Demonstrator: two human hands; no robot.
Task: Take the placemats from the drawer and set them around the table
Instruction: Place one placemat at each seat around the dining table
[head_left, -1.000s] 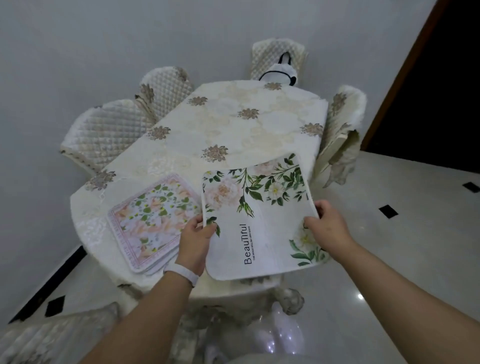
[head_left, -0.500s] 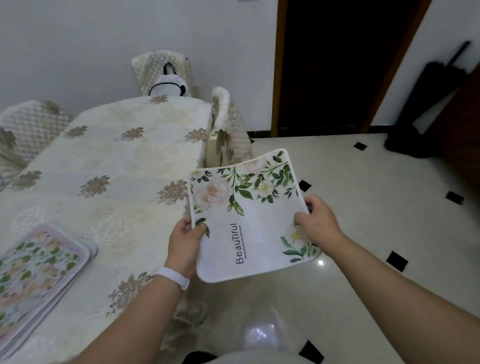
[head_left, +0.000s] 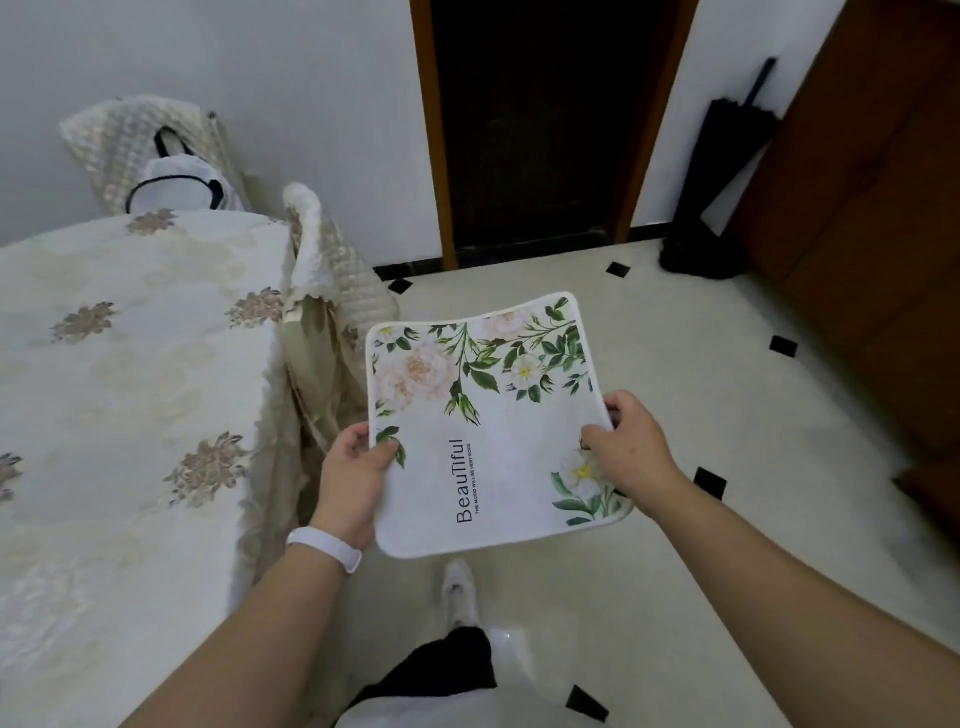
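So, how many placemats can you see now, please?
1: the floral placemat, held by the left hand and right hand above the floor. Others may be off-frame.

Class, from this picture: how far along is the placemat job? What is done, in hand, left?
Done: one floral placemat is fetched. In hand: the left hand and right hand grip its side edges over the floor, beside the table. Left: no mat lies on its visible top; this one still needs laying.
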